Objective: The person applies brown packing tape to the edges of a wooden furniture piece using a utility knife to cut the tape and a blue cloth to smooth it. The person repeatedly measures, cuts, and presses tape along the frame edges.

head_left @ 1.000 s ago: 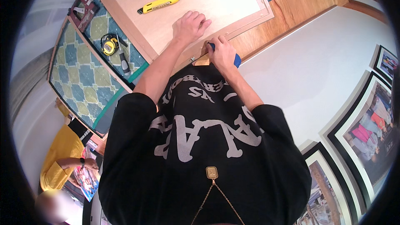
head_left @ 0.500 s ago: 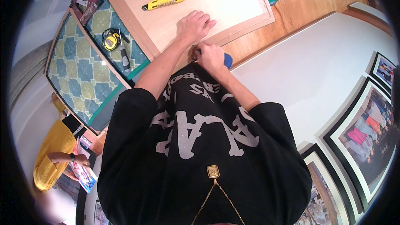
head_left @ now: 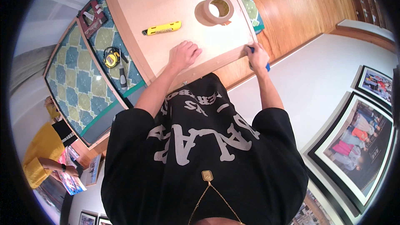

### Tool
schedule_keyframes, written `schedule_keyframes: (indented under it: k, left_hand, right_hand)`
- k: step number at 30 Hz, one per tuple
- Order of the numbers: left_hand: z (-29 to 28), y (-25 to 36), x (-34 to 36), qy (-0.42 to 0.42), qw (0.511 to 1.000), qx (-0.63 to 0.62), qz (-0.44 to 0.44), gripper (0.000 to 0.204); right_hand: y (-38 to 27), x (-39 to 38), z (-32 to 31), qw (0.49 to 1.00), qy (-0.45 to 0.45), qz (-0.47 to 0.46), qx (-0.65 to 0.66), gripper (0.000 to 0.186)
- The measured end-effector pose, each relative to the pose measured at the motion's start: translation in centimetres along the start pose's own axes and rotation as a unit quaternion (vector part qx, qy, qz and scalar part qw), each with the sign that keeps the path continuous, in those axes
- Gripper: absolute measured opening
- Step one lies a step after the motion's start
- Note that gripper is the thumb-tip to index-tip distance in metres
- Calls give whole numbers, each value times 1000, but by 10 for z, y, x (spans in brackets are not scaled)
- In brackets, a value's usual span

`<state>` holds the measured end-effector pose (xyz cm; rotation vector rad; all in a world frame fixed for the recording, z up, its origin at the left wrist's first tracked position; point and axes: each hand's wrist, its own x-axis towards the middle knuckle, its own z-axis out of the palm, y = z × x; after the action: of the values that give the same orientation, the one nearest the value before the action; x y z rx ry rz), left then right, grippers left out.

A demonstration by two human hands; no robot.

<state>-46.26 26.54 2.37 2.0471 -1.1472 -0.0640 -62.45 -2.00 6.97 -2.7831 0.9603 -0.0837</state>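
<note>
A pale wooden panel point(head_left: 166, 0) with brown tape point(head_left: 212, 65) along its borders lies on the table before me. My left hand point(head_left: 185, 55) rests on its near part, fingers loosely curled with nothing seen in them. My right hand point(head_left: 259, 57) grips a blue-handled tool point(head_left: 251, 50) at the panel's near right corner; fingers hide most of it, so its kind is unclear. A yellow utility knife point(head_left: 162, 28) lies on the panel beyond my left hand. Farther right is a roll of brown tape point(head_left: 227, 10). A small metal fitting point(head_left: 184, 84) shows at the near edge.
Left of the panel, a tape measure point(head_left: 111, 58), a grey-handled screwdriver point(head_left: 123, 77) and a dark red staple gun point(head_left: 92, 18) lie on patterned cloth point(head_left: 79, 66). Framed photographs point(head_left: 354, 141) are at right. A person in yellow point(head_left: 43, 150) holds a colourful print at lower left.
My right hand has moved right along the panel's near edge to its corner, carrying the blue-handled tool. My left hand stays on the panel. The view has shifted, showing more of the panel's far side.
</note>
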Motion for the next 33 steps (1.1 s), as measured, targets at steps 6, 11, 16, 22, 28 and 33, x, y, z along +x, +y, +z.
schedule_keyframes:
  k: [6,11,16,22,28,33]
  left_hand:
    - [6,5,4,15,1000,-5,-11,22]
    - [10,22,10,40,994,3,-101,22]
    - [29,77,-24,303,867,157,-363,32]
    - [140,170,-25,570,418,-60,-705,61]
    - [210,131,48,695,332,-218,-600,50]
    - [239,125,40,750,270,-135,-589,54]
  right_hand:
    - [36,23,-4,1000,4,7,30,20]
    - [44,51,-14,991,-113,7,66,26]
    - [20,157,-55,943,-245,-18,226,62]
    - [-122,367,-4,886,-187,-317,282,42]
    - [-275,528,64,844,-117,-508,121,80]
    - [-316,481,61,809,-281,-513,54,76]
